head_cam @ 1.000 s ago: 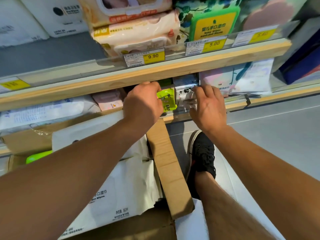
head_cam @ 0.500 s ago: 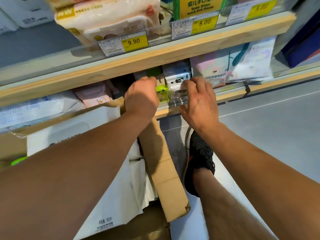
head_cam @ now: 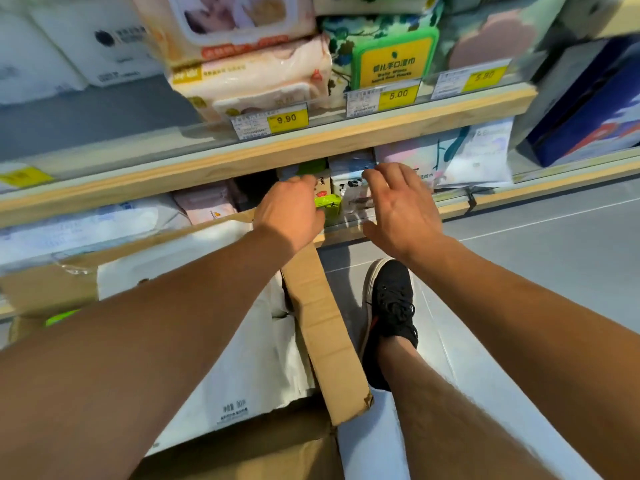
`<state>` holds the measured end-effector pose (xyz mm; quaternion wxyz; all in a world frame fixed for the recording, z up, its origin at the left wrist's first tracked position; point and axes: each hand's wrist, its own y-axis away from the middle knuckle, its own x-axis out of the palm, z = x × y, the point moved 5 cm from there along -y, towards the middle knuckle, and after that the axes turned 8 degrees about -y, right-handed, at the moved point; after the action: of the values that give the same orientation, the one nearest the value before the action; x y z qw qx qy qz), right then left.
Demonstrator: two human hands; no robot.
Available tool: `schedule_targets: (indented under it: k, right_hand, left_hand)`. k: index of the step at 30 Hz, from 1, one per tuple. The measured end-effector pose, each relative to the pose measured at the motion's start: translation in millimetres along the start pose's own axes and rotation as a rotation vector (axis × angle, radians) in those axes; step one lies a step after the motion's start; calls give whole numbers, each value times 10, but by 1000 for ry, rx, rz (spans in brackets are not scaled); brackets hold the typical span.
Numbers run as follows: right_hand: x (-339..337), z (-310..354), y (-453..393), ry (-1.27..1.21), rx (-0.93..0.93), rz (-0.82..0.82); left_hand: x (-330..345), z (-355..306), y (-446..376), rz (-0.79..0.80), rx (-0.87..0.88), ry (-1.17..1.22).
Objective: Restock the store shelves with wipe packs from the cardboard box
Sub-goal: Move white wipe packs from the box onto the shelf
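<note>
Yellow price tag (head_cam: 286,118) on the upper shelf rail (head_cam: 346,140): "9.90". Next tag (head_cam: 397,95), to its right: "5.00". Third tag (head_cam: 484,76), farther right, blurred: reads about "5.80". Green-lidded wipe pack (head_cam: 393,60) above the 5.00 tag: Chinese characters, then small English, "Baby Wipes" legible, remainder blurred. White pack (head_cam: 235,379) in the cardboard box (head_cam: 322,341): small print with "80", rest unreadable.

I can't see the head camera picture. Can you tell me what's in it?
Two bare hands reach into a low store shelf: the left hand touches a small green wipe pack, the right hand hovers open beside it. An open cardboard box of white packs sits below.
</note>
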<state>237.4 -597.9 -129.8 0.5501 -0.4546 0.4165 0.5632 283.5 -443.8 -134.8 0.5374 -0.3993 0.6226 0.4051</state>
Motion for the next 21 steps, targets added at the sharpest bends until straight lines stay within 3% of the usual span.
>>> schedule_targets:
  k: [5,12,21]
  right_hand:
    - [-550,389,260,55,-23,78]
    - [-999,1241,836,9,-63,43]
    - [-875,2272,1513,-18,-174,167]
  left_hand:
    - [-616,61,572,-79,61,61]
    - [-1261,425,1572,-137,43,75]
    - [-1209,1103,2625,-110,-23,181]
